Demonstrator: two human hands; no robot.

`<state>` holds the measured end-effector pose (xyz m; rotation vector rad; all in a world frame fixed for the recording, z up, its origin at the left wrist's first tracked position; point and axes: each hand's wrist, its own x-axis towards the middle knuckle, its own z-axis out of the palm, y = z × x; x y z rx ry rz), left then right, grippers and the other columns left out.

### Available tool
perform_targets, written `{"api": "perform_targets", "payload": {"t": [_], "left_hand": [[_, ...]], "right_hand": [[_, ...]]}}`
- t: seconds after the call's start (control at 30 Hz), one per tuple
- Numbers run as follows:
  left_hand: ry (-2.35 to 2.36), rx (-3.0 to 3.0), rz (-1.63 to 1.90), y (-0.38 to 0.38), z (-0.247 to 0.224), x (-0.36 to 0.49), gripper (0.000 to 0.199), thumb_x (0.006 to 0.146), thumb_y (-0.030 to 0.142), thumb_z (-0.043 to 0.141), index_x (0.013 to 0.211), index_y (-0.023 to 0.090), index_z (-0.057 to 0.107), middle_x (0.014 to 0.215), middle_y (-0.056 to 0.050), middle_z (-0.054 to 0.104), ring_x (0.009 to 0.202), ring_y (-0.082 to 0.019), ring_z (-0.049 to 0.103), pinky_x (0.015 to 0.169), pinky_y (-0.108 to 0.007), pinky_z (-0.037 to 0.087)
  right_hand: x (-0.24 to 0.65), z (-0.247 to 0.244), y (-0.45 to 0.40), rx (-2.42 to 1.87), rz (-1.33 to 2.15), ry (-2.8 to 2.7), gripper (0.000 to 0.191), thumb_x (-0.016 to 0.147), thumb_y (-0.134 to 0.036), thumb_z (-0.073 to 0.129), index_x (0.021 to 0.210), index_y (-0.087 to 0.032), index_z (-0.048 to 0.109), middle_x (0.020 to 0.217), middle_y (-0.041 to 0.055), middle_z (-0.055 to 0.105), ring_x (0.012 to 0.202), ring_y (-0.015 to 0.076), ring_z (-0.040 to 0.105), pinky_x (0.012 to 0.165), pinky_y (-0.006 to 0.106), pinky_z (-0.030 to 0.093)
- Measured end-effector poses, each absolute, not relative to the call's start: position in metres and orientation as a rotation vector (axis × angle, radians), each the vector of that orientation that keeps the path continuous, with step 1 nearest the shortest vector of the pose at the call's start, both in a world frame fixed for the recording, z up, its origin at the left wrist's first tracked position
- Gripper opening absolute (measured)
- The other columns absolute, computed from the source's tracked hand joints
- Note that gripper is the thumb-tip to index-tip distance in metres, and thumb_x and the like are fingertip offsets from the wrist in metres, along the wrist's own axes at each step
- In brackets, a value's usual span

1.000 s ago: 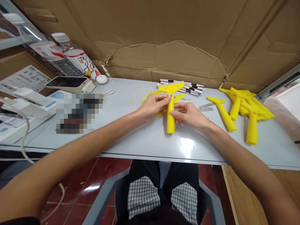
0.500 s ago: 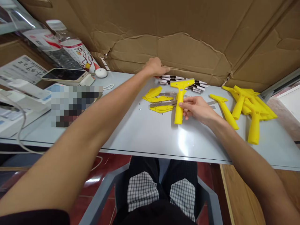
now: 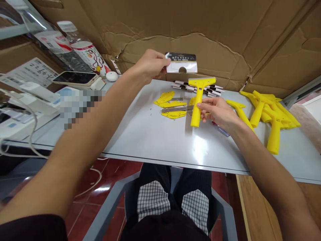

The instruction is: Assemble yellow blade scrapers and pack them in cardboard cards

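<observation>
Packaging step, as judged: left hand (image 3: 150, 65) pinches a white-and-black header card (image 3: 182, 62) aloft; right hand (image 3: 215, 110) grips the yellow plastic scraper (image 3: 198, 100). Next, card needs aligning with scraper.

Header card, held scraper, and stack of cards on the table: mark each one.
Header card (image 3: 182, 63), head view, on its white lower half.
Held scraper (image 3: 196, 110), head view, on the yellow handle.
Stack of cards (image 3: 218, 89), head view, on the right ends past the scraper's head.
</observation>
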<state>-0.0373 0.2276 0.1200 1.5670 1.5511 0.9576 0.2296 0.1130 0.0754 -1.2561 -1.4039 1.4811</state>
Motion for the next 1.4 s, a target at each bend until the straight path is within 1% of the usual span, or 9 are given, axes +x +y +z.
{"api": "perform_targets", "payload": {"t": [0.13, 0.23, 0.37, 0.53, 0.63, 0.83, 1.03, 1.17, 1.4], "left_hand": [[1.391, 1.532, 1.144, 0.168, 0.109, -0.051, 0.023, 0.096, 0.039, 0.077, 0.09, 0.021, 0.065, 0.082, -0.003, 0.064, 0.071, -0.017, 0.066, 0.07, -0.032, 0.052], [1.219, 1.422, 1.074, 0.139, 0.094, -0.049, 0.028, 0.091, 0.045, 0.082, 0.103, 0.022, 0.071, 0.093, -0.008, 0.072, 0.07, -0.02, 0.073, 0.063, -0.034, 0.057], [1.08, 1.287, 1.004, 0.128, 0.083, -0.04, 0.036, 0.086, 0.047, 0.087, 0.104, 0.02, 0.073, 0.089, -0.008, 0.073, 0.078, -0.026, 0.079, 0.069, -0.037, 0.065], [1.049, 1.34, 1.146, 0.128, 0.076, -0.037, 0.029, 0.088, 0.041, 0.085, 0.081, 0.016, 0.072, 0.086, -0.009, 0.077, 0.085, -0.022, 0.079, 0.083, -0.038, 0.066], [1.037, 1.371, 1.172, 0.121, 0.071, -0.041, 0.021, 0.088, 0.034, 0.084, 0.08, 0.015, 0.078, 0.09, -0.01, 0.08, 0.089, -0.022, 0.079, 0.089, -0.038, 0.064], [1.087, 1.454, 1.062, 0.104, 0.068, -0.04, 0.02, 0.072, 0.031, 0.097, 0.08, 0.02, 0.082, 0.095, -0.009, 0.083, 0.094, -0.028, 0.079, 0.088, -0.043, 0.064], [1.085, 1.455, 1.056, 0.094, 0.064, -0.028, 0.026, 0.074, 0.04, 0.097, 0.081, 0.022, 0.081, 0.095, -0.008, 0.083, 0.095, -0.028, 0.078, 0.087, -0.042, 0.064], [1.024, 1.383, 1.183, 0.089, 0.061, -0.021, 0.031, 0.074, 0.043, 0.098, 0.09, 0.023, 0.08, 0.104, -0.008, 0.084, 0.106, -0.029, 0.077, 0.093, -0.044, 0.063], [0.985, 1.282, 1.223, 0.078, 0.057, -0.01, 0.031, 0.078, 0.04, 0.096, 0.097, 0.022, 0.078, 0.106, -0.007, 0.081, 0.101, -0.027, 0.076, 0.095, -0.046, 0.063]], "right_hand": [[0.237, 0.079, 0.117, -1.214, 1.448, -1.36, 0.022, 0.082, -0.033, 0.091, 0.088, -0.02, 0.074, 0.077, 0.0048, 0.069, 0.063, 0.0142, 0.061, 0.051, 0.027, 0.055], [0.24, 0.079, 0.12, -1.212, 1.416, -1.346, 0.024, 0.082, -0.034, 0.091, 0.089, -0.02, 0.073, 0.082, 0.0059, 0.071, 0.064, 0.014, 0.061, 0.052, 0.027, 0.056], [0.239, 0.076, 0.122, -1.227, 1.406, -1.341, 0.024, 0.081, -0.034, 0.091, 0.088, -0.019, 0.074, 0.078, 0.0053, 0.069, 0.063, 0.0142, 0.061, 0.051, 0.027, 0.055], [0.239, 0.072, 0.123, -1.253, 1.399, -1.371, 0.025, 0.08, -0.035, 0.093, 0.086, -0.02, 0.074, 0.073, 0.0034, 0.065, 0.063, 0.015, 0.062, 0.053, 0.028, 0.056], [0.241, 0.073, 0.125, -1.265, 1.344, -1.334, 0.026, 0.081, -0.038, 0.092, 0.088, -0.021, 0.072, 0.076, 0.0041, 0.067, 0.063, 0.015, 0.061, 0.055, 0.031, 0.057], [0.255, 0.078, 0.134, -1.219, 1.023, -1.188, 0.033, 0.085, -0.048, 0.083, 0.097, -0.028, 0.059, 0.108, 0.0073, 0.073, 0.093, 0.0226, 0.072, 0.071, 0.036, 0.061], [0.24, 0.072, 0.127, -1.193, 0.987, -1.178, 0.037, 0.087, -0.052, 0.079, 0.102, -0.029, 0.055, 0.122, 0.0087, 0.073, 0.109, 0.0278, 0.072, 0.078, 0.04, 0.061], [0.221, 0.068, 0.113, -1.213, 1.082, -1.311, 0.037, 0.088, -0.054, 0.079, 0.106, -0.028, 0.059, 0.117, 0.0069, 0.077, 0.107, 0.0262, 0.074, 0.081, 0.039, 0.061], [0.213, 0.07, 0.105, -1.155, 1.285, -1.308, 0.037, 0.082, -0.049, 0.09, 0.099, -0.026, 0.067, 0.098, 0.0054, 0.079, 0.093, 0.0256, 0.077, 0.083, 0.041, 0.063]]}}
